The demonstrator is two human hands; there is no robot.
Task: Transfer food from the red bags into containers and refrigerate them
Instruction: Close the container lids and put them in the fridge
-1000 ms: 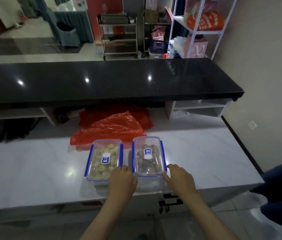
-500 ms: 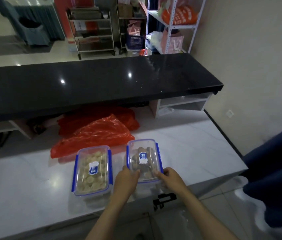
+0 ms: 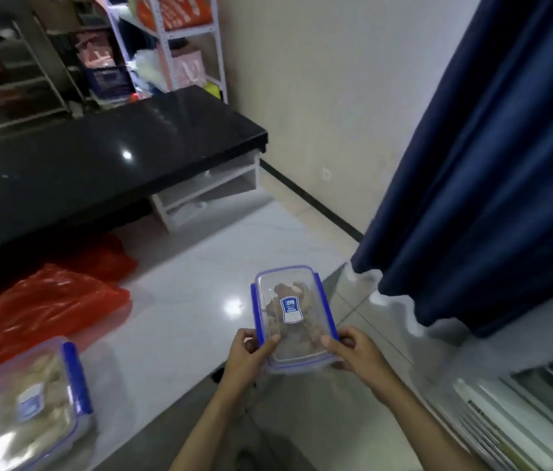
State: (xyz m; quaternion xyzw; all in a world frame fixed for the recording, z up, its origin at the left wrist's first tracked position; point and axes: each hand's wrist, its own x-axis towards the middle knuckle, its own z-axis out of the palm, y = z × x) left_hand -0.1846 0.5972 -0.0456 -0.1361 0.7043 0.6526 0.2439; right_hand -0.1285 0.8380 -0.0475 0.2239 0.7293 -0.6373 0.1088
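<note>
A: Starting at the far left, what sits on the white counter (image 3: pixel 180 321)?

B: A clear container with pale food (image 3: pixel 35 399), lid on, blue clips along its sides. It has a blue and white label, too blurred to read. Just behind it lie the red bags (image 3: pixel 40 304), crumpled flat on the counter, one running back under the black countertop (image 3: pixel 105 164).

A: And the container with brown food (image 3: pixel 293 317)?

B: Held up off the counter, near its front right corner, between both hands. The left hand (image 3: pixel 251 351) grips the near left edge, thumb curled over the lid and fingers tucked under. The right hand (image 3: pixel 356 351) does the same on the near right edge, thumb on top, fingers wrapped beneath.

A: Any writing on that lid?

B: A blue and white sticker with a few white letters at the top; they are too small to make out.

A: The room?

B: Metal shelving (image 3: pixel 173 45) stands behind the black countertop with an orange bag carrying white print, unreadable, plus pink bags lower down. A beige wall (image 3: pixel 329 96) follows, with a socket low on it. A dark blue curtain (image 3: pixel 492 164) hangs at the right, over glossy pale floor tiles.
</note>
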